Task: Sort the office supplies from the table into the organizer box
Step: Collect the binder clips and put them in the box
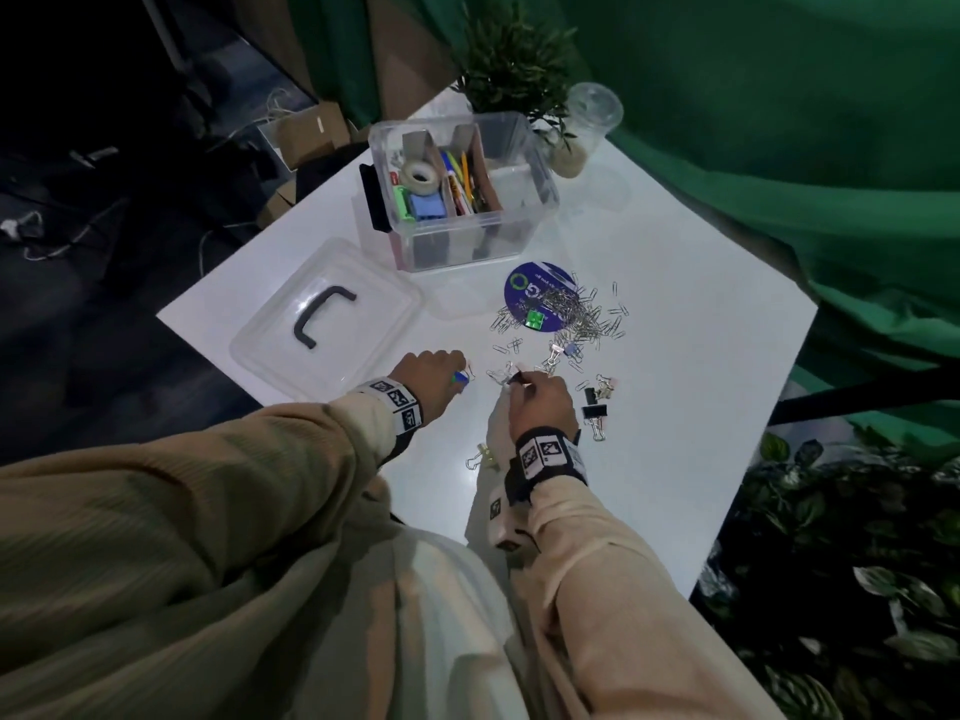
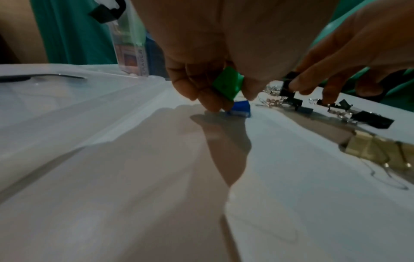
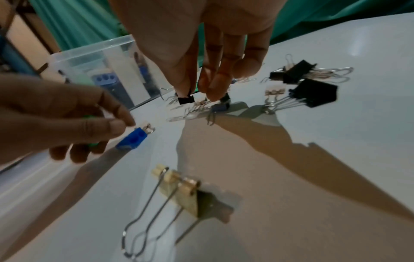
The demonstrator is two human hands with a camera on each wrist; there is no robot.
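My left hand [image 1: 460,374] keeps a green binder clip [image 2: 228,85] tucked in its curled fingers. Its fingertips touch a blue binder clip [image 3: 132,139] lying on the white table beside the lid. My right hand [image 1: 519,383] pinches a small black binder clip [image 3: 186,100] between thumb and forefinger, low over a tangle of small clips. The clear organizer box [image 1: 462,246] stands open at the far side, with tape, pens and a blue sharpener in its compartments.
The box's clear lid [image 1: 363,324] lies left of my hands. A heap of paper clips [image 1: 576,314] covers a blue disc [image 1: 530,285]. Black binder clips [image 1: 595,407] lie to the right, and a gold one [image 1: 483,457] near my right wrist. A plant [image 1: 514,65] and a cup [image 1: 587,127] stand behind the box.
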